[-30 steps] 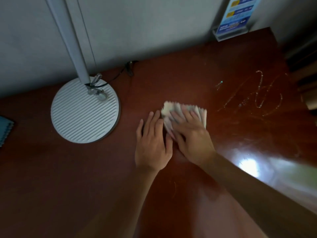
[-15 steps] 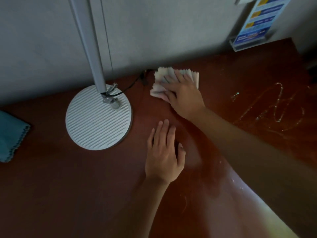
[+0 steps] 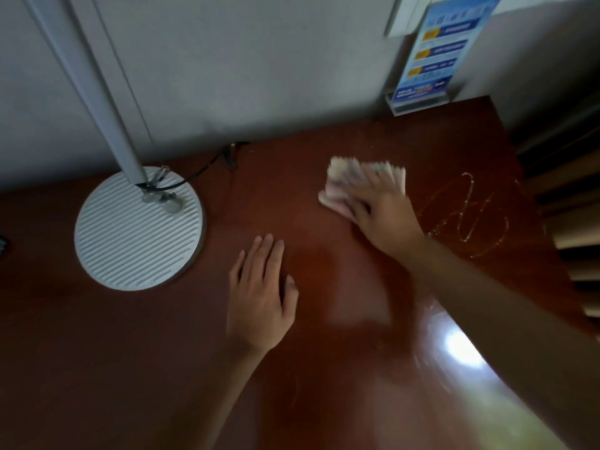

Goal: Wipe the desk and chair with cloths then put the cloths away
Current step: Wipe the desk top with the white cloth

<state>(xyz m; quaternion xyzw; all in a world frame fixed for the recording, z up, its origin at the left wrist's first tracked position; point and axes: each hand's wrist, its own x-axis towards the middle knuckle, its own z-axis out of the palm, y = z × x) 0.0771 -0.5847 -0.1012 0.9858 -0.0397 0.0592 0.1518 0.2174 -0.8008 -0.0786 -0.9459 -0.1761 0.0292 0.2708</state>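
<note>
A folded pale cloth lies on the dark red-brown desk, toward the back and right of centre. My right hand presses flat on it with spread fingers, blurred by motion. My left hand rests flat on the bare desk nearer to me, fingers straight, holding nothing. Pale scribble marks streak the desk just right of the cloth.
A round white ribbed lamp base with a grey pole stands at the left, its black cable running to the wall. A blue sign in a clear stand sits at the back right corner. A teal cloth edge shows far left.
My right hand has slid the cloth from beside the lamp cable to the right, toward the scribble marks. My left hand stays flat on the desk.
</note>
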